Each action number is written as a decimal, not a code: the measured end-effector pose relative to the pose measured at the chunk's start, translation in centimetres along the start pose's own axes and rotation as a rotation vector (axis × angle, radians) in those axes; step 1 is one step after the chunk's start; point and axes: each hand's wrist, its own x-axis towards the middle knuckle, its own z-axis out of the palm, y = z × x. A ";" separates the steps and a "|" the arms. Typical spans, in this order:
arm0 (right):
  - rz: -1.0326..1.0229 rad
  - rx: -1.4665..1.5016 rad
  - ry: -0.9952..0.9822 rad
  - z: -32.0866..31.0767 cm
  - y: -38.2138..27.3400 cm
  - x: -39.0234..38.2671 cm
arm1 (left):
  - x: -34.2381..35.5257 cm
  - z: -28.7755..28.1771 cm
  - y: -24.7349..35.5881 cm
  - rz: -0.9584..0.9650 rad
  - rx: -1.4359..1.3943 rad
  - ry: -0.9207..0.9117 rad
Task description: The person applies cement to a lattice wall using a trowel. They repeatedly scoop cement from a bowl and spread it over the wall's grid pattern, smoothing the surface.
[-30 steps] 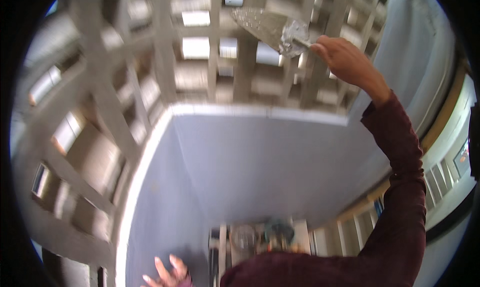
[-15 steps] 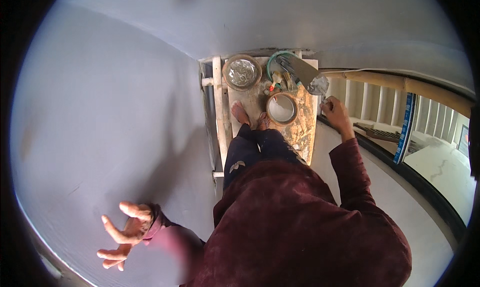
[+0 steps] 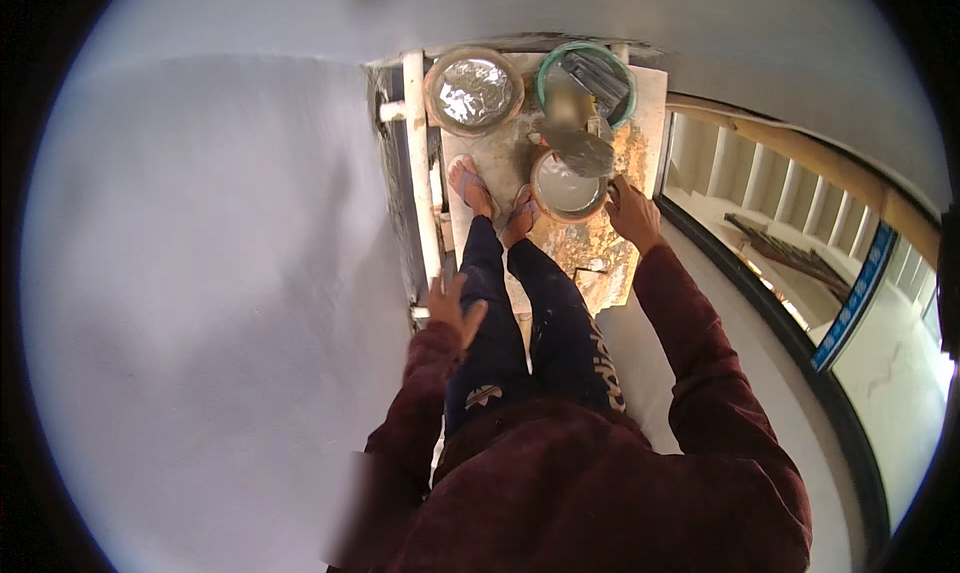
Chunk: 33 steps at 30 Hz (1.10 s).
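Observation:
My right hand (image 3: 632,215) is closed on a trowel (image 3: 583,155) whose blade is smeared by motion. The blade is over the far side of a round tub (image 3: 572,216) of whitish paste (image 3: 562,187), and the hand is beside the tub's right rim. Whether the blade touches the paste, I cannot tell. My left hand (image 3: 456,309) is empty, its fingers apart, in front of my left leg and near the pale upright pole.
I stand in sandals on a stained board (image 3: 610,258). At its far end are a basin (image 3: 432,108) of shiny liquid and a teal bucket (image 3: 631,98) with tools. A pale pole (image 3: 415,163) and grey wall (image 3: 200,273) are left; a dark-framed opening (image 3: 760,298) is right.
My left hand has come down from the wall at left to near my leg. My right hand has moved slightly left with the trowel, whose blade is now over the paste tub.

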 end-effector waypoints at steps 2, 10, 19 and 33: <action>-0.063 -0.136 -0.074 1.1 -0.9 4.1 | 1.2 3.3 2.3 -0.096 0.088 -0.241; -0.385 -0.589 -0.144 8.0 -7.8 19.5 | 5.8 9.2 0.5 -0.274 0.053 -0.237; -0.317 -0.788 -0.159 11.0 -13.7 27.0 | 7.2 10.0 -0.6 -0.271 -0.061 -0.135; -0.275 -0.715 -0.056 14.6 -11.5 27.4 | 7.6 10.0 -0.4 -0.276 -0.180 -0.202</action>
